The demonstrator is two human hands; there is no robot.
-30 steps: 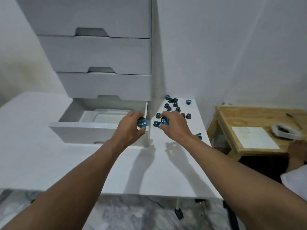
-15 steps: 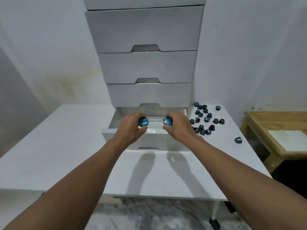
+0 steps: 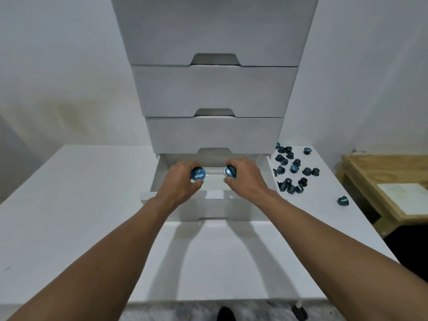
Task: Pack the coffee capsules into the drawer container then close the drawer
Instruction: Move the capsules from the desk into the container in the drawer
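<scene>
The bottom drawer (image 3: pixel 206 210) of the white drawer unit (image 3: pixel 214 93) stands pulled open, with a clear container rim (image 3: pixel 214 176) partly visible inside. Above it my left hand (image 3: pixel 179 183) grips a blue coffee capsule (image 3: pixel 197 176), foil face toward me. My right hand (image 3: pixel 245 177) holds a second blue capsule (image 3: pixel 230 172) over the drawer's right half. Several loose blue capsules (image 3: pixel 293 169) lie scattered on the white table to the right of the unit. One capsule (image 3: pixel 342 200) lies apart near the table's right edge.
The white table (image 3: pixel 69 205) reaches left and toward me. A wooden side table (image 3: pixel 370 167) with a white sheet (image 3: pixel 407 198) stands lower on the right. Three upper drawers are closed. Walls close in behind the unit.
Both hands carried their capsules left from the pile to above the open drawer. My view swung so the drawer unit is centred.
</scene>
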